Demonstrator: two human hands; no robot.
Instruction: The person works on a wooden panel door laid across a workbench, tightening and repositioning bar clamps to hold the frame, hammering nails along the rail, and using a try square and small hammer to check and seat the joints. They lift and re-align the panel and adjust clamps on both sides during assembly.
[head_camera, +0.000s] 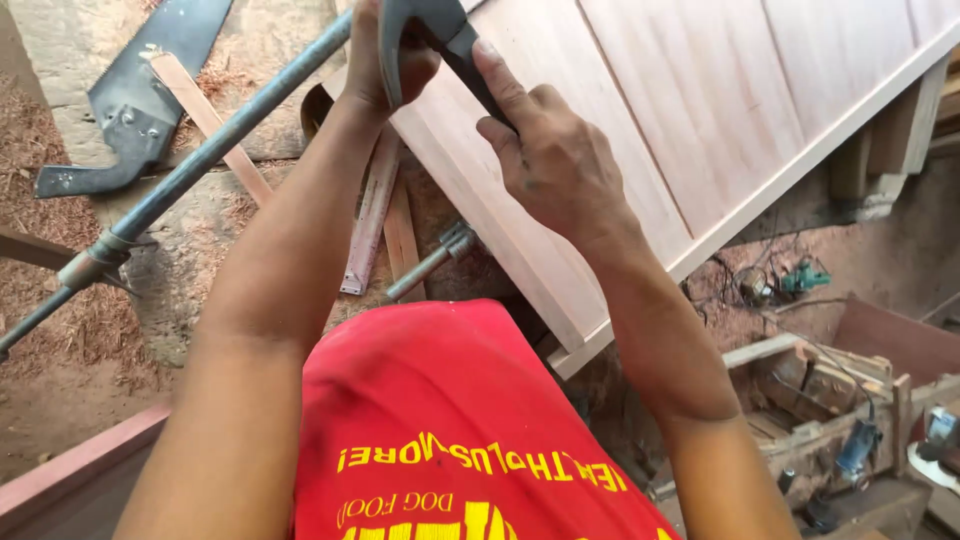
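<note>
Dark steel claw hammer head (425, 25), seen at our fingertips above the pale planked wooden panel (640, 110): our left hand (385, 60) closes around it while our right hand (550, 150) pinches its black handle (478, 75), with a grey metal pipe (215, 145) just left of our left wrist.

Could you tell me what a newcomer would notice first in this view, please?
Most striking are the two hands at top centre: the left hand and right hand both grip a dark metal tool against the edge of a pale wooden panel. A handsaw lies on the ground at upper left, and a long metal bar slants beside it.
</note>
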